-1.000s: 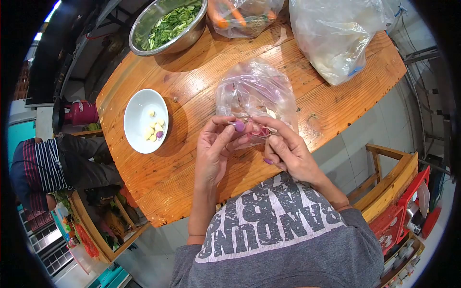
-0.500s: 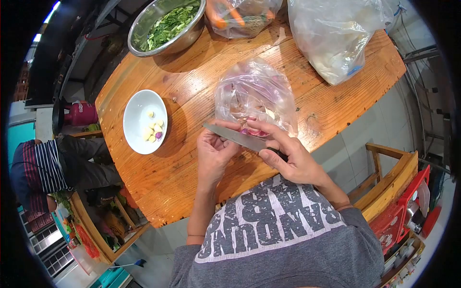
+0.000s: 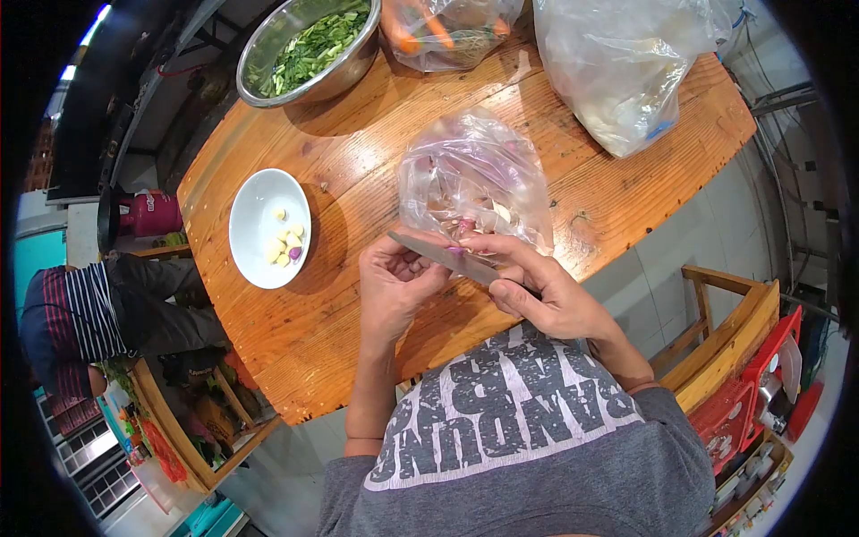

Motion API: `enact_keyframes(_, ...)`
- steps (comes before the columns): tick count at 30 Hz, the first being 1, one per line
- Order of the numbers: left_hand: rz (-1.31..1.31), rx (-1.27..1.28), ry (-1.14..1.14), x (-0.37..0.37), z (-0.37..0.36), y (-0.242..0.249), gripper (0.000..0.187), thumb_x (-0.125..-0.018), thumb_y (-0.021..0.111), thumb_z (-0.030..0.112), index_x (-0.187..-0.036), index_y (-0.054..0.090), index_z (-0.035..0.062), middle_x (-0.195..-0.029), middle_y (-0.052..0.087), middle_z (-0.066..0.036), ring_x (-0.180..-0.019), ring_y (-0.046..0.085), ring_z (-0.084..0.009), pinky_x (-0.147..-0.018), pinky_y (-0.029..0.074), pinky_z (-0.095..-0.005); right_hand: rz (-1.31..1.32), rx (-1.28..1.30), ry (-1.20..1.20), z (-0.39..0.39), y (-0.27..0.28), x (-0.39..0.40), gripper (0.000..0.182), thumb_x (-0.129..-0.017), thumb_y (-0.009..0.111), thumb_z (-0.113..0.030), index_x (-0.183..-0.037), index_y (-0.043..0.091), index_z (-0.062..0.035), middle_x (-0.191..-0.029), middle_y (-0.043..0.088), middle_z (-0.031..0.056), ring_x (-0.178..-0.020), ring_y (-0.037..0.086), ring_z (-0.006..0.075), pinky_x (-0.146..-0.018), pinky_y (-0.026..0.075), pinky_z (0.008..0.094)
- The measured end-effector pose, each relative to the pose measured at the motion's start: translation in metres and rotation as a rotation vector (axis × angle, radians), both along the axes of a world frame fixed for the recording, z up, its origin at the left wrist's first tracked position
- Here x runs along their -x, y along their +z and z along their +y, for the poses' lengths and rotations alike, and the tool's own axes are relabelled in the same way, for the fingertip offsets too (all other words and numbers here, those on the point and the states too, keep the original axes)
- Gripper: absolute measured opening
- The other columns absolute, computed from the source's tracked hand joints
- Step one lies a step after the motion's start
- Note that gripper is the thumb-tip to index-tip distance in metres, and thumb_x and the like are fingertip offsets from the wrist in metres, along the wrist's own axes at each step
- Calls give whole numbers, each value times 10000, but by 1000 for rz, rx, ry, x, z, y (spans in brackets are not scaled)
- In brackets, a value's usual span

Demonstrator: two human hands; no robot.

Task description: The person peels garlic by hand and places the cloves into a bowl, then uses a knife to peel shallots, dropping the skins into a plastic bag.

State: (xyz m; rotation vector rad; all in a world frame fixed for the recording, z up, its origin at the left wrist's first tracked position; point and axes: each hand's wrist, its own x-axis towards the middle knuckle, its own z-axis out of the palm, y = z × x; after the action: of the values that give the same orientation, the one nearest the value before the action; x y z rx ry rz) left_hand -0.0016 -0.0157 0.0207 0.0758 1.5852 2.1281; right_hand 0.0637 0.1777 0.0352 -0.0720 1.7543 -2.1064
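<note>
My right hand (image 3: 546, 291) is wrapped round the dark handle of a knife (image 3: 438, 253), its blade pointing left across my left hand. A small purple shallot (image 3: 456, 251) shows at the blade between my hands, partly covered. My left hand (image 3: 394, 286) is closed, fingers curled behind the blade and pinching the shallot. Just beyond lies a clear plastic bag (image 3: 474, 170) with purple and pinkish bulbs and loose skins at its mouth. To the left stands a white bowl (image 3: 255, 210) holding several peeled garlic cloves (image 3: 284, 242) and one purple shallot (image 3: 295, 253).
At the back of the wooden table (image 3: 349, 188) are a metal bowl (image 3: 344, 76) of chopped greens, a bag of carrots (image 3: 438, 36) and a large plastic bag (image 3: 617, 80). A person (image 3: 98, 304) bends at the left. A wooden stool (image 3: 725, 358) stands at the right.
The knife blade has shifted slightly right and tilted a little, with both hands moving slightly along. More of the purple shallot shows at the blade. Bowls and bags stay put.
</note>
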Motion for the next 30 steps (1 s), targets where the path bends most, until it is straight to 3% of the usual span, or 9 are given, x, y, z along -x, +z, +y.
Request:
enact_keyframes(5, 82, -9, -65, 1, -3, -6, 167, -764, 626, -73, -925, 603, -33, -935, 635, -82, -854, 623, -123, -789, 510, -241, 44, 85, -31, -2, -7, -1, 375, -932, 491, -105, -1296, 423, -43, -1246, 484, 94, -892, 592, 122, -749, 455, 262)
enact_keyframes(11, 14, -35, -63, -3, 8, 7, 183, -760, 635, -78, -939, 612, -53, -931, 641, -86, -869, 620, -121, -793, 506, -240, 61, 107, -98, -5, -14, -3, 284, -939, 490, -116, -1208, 440, -42, -862, 523, 5, -655, 460, 35, -594, 363, 215)
enact_keyframes(16, 1, 51, -137, -8, 5, 11, 153, -765, 665, -48, -913, 627, -44, -919, 644, -87, -805, 616, -103, -726, 505, -220, -22, 166, -85, -1, -6, 5, 294, -960, 458, -152, -1228, 391, -51, -658, 472, -36, -585, 436, 45, -557, 343, 206)
enact_keyframes(19, 300, 143, 10, -4, -8, 22, 150, -760, 679, -40, -901, 631, -26, -898, 643, -80, -770, 607, -95, -682, 492, -206, -61, 102, -100, 3, 3, 9, 332, -976, 426, -193, -1271, 363, -54, -632, 453, -19, -563, 449, 64, -550, 364, 224)
enact_keyframes(21, 512, 372, 290, 4, -31, 31, 149, -755, 676, -47, -893, 629, -11, -885, 640, -82, -767, 599, -98, -657, 490, -212, -76, -69, -77, 10, 18, 12, 351, -985, 402, -222, -1293, 365, -59, -606, 437, -12, -557, 467, 77, -552, 381, 233)
enact_keyframes(23, 591, 659, 593, 17, -60, 31, 82, -792, 653, -26, -871, 637, -18, -901, 642, -75, -789, 586, -98, -662, 468, -210, -52, -260, 18, 17, 20, 12, 376, -985, 397, -239, -1323, 372, -77, -669, 504, 53, -593, 518, 120, -592, 421, 279)
enact_keyframes(26, 721, 1021, 659, 36, -100, 15, 74, -767, 654, -31, -834, 658, -2, -935, 658, -87, -772, 606, -128, -611, 487, -240, 82, -369, 22, 15, 10, 14, 369, -978, 411, -226, -1319, 387, -88, -752, 553, 94, -620, 542, 152, -628, 441, 317)
enact_keyframes(28, 721, 1137, 603, 39, -111, 8, 77, -769, 645, -27, -838, 664, -1, -984, 657, -109, -800, 621, -155, -627, 496, -255, 194, -415, -74, 9, 3, 11, 355, -972, 422, -215, -1303, 406, -90, -788, 568, 110, -625, 545, 162, -639, 444, 331)
enact_keyframes(30, 722, 1184, 575, 43, -114, 2, 87, -767, 640, -27, -845, 670, 0, -1023, 654, -127, -828, 633, -180, -646, 503, -269, 142, -441, -92, 9, 12, 11, 337, -966, 431, -204, -1282, 430, -85, -775, 572, 115, -613, 547, 162, -627, 447, 329)
